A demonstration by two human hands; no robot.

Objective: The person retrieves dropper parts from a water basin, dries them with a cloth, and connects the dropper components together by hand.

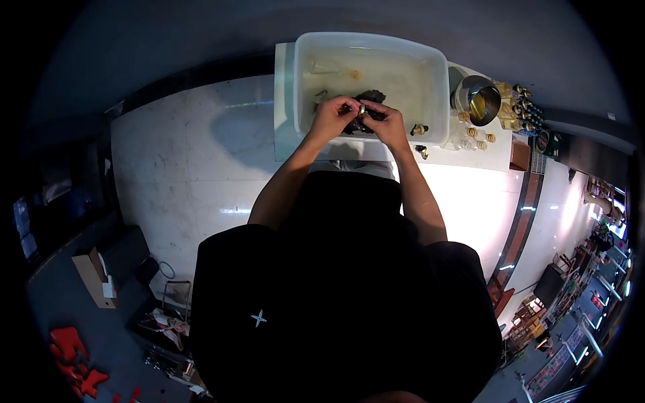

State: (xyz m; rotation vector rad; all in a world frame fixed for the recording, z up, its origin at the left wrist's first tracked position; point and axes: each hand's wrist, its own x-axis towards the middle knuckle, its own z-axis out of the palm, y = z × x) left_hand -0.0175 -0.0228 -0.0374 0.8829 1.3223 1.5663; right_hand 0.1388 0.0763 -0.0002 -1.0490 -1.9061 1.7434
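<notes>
Both my hands meet above the near side of a white plastic tub that holds cloudy liquid. Between my fingertips is a small metallic piece, too small to name. My left hand pinches it from the left, and my right hand closes on it from the right. Under and behind my fingers lies a dark cloth-like bundle. A clear glass-like object rests in the liquid at the back left. A small dark and brass-coloured part is by the tub's right near corner.
Right of the tub stand a metal bowl, several small clear pieces with gold-coloured rings and rows of dark-topped parts. Another dark part lies on the white table near its front edge. An open cardboard box is at the lower left.
</notes>
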